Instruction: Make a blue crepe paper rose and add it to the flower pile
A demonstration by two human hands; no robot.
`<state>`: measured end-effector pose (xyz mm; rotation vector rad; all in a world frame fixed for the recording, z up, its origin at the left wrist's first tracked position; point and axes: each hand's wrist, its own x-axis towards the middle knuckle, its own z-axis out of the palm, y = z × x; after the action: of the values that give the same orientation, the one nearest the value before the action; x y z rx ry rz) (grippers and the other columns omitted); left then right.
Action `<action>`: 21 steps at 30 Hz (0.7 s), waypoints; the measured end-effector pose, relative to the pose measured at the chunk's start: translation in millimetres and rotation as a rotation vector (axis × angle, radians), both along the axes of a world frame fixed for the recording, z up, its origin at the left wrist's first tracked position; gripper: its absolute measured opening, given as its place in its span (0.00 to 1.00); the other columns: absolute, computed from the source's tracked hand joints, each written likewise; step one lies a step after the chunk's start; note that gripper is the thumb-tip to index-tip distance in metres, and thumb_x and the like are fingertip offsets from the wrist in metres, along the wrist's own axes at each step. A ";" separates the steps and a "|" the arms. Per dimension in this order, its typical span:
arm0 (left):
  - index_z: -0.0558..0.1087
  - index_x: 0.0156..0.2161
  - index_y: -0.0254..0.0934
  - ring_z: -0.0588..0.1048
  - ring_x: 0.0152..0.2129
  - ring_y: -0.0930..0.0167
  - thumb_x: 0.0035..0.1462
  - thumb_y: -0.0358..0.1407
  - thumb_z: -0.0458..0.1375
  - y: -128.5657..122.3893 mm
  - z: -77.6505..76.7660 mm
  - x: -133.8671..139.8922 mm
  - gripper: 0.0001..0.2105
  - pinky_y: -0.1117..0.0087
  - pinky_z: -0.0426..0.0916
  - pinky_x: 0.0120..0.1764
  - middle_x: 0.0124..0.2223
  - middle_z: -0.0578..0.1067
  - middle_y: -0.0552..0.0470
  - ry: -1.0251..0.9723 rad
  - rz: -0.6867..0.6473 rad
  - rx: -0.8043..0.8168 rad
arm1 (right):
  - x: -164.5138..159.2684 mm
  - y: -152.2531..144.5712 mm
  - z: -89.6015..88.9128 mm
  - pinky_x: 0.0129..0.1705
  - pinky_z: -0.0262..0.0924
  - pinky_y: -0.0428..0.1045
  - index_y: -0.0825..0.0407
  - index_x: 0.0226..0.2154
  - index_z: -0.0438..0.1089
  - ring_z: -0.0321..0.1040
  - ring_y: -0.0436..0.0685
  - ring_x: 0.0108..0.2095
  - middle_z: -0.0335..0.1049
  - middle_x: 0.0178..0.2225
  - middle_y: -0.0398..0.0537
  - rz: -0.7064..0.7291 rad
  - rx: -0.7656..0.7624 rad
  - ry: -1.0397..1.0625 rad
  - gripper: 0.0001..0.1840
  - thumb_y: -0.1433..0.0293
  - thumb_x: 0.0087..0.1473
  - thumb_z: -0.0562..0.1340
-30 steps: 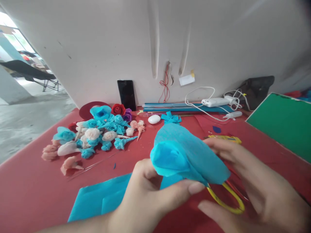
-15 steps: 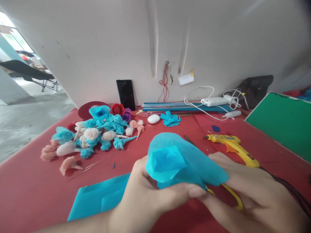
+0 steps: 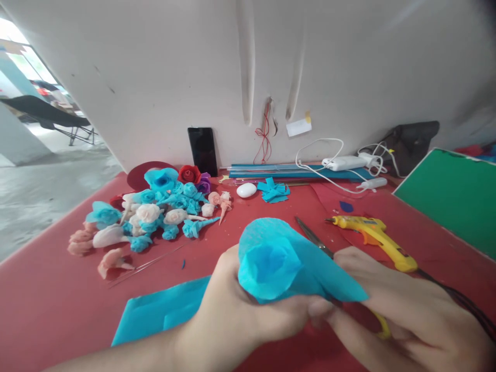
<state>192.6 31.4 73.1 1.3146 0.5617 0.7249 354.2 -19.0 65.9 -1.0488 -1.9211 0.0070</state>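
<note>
Left of the yellow glue gun, the left hand is holding a blue paper flower in its grip. Nearer than the gun, the right hand is touching the flower's loose end; I cannot tell whether its grip is pinching. Scissors are lying just left of the gun.

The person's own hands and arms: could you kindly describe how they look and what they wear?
The left hand is bare, with no glove or ring showing, and its visible forearm shows no sleeve, watch or bracelet. The right hand also shows no glove or ring; any sleeve on that side is out of view.
</note>
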 end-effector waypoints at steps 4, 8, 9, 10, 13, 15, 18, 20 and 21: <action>0.80 0.31 0.41 0.77 0.29 0.72 0.48 0.27 0.62 0.4 1.3 0.1 0.07 0.77 0.73 0.36 0.31 0.80 0.55 -0.027 -0.006 0.041 | 0.3 0.4 -0.1 0.20 0.59 0.44 0.47 0.25 0.62 0.63 0.48 0.16 0.64 0.17 0.35 -0.020 -0.014 -0.014 0.11 0.80 0.50 0.56; 0.79 0.28 0.38 0.75 0.25 0.74 0.48 0.29 0.63 0.7 -1.1 2.0 0.03 0.77 0.73 0.33 0.27 0.77 0.55 -0.036 0.017 -0.017 | 0.2 1.1 -1.8 0.20 0.58 0.44 0.46 0.28 0.61 0.62 0.48 0.17 0.63 0.17 0.34 -0.005 -0.009 0.002 0.10 0.79 0.50 0.56; 0.78 0.26 0.38 0.74 0.25 0.74 0.48 0.30 0.64 0.5 -2.2 1.8 0.02 0.77 0.72 0.32 0.26 0.77 0.56 -0.033 0.017 -0.041 | 0.3 1.4 -2.4 0.20 0.58 0.44 0.46 0.28 0.61 0.62 0.48 0.16 0.63 0.17 0.34 0.005 -0.008 0.006 0.10 0.79 0.49 0.56; 0.77 0.25 0.37 0.74 0.24 0.75 0.48 0.31 0.64 0.2 -3.2 1.3 0.02 0.78 0.72 0.32 0.25 0.76 0.57 -0.035 0.019 -0.055 | 0.6 1.6 -3.0 0.20 0.58 0.44 0.46 0.28 0.61 0.61 0.48 0.16 0.62 0.17 0.33 0.012 -0.010 0.010 0.11 0.80 0.49 0.56; 0.74 0.25 0.37 0.73 0.24 0.77 0.48 0.30 0.63 -0.6 -4.1 -1.1 0.04 0.80 0.71 0.31 0.25 0.75 0.58 -0.044 0.009 -0.044 | 1.9 1.4 -4.0 0.19 0.57 0.44 0.47 0.27 0.60 0.60 0.48 0.15 0.61 0.16 0.34 0.007 -0.024 0.009 0.11 0.80 0.48 0.56; 0.73 0.25 0.37 0.73 0.24 0.76 0.49 0.30 0.63 -0.8 -2.8 -2.1 0.04 0.80 0.70 0.31 0.25 0.75 0.58 -0.047 0.010 -0.037 | 2.8 1.1 -4.0 0.19 0.57 0.44 0.47 0.26 0.61 0.60 0.48 0.15 0.60 0.16 0.35 -0.005 -0.036 0.000 0.10 0.79 0.48 0.55; 0.73 0.25 0.36 0.73 0.24 0.74 0.47 0.29 0.63 -0.8 -0.4 -1.5 0.04 0.78 0.70 0.31 0.25 0.76 0.56 -0.012 -0.008 -0.055 | 3.1 0.8 -3.5 0.19 0.57 0.44 0.48 0.25 0.61 0.60 0.48 0.15 0.60 0.16 0.35 -0.001 -0.035 -0.010 0.09 0.79 0.47 0.56; 0.74 0.25 0.36 0.73 0.25 0.74 0.47 0.29 0.63 -1.0 0.1 -0.3 0.03 0.78 0.71 0.31 0.26 0.76 0.56 -0.015 0.000 -0.072 | 2.1 0.3 -3.1 0.20 0.57 0.44 0.48 0.23 0.60 0.60 0.48 0.15 0.60 0.16 0.36 -0.007 -0.028 -0.026 0.09 0.79 0.48 0.56; 0.74 0.25 0.36 0.73 0.25 0.75 0.47 0.29 0.63 -1.0 0.0 0.3 0.03 0.78 0.70 0.31 0.26 0.76 0.57 -0.013 0.003 -0.085 | 1.2 -0.1 -3.0 0.20 0.56 0.44 0.49 0.23 0.60 0.60 0.48 0.15 0.60 0.15 0.36 -0.014 -0.026 -0.035 0.09 0.78 0.48 0.56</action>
<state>192.9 30.4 73.0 1.2298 0.5782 0.7036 355.4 -19.2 63.0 -1.0862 -1.9497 0.0063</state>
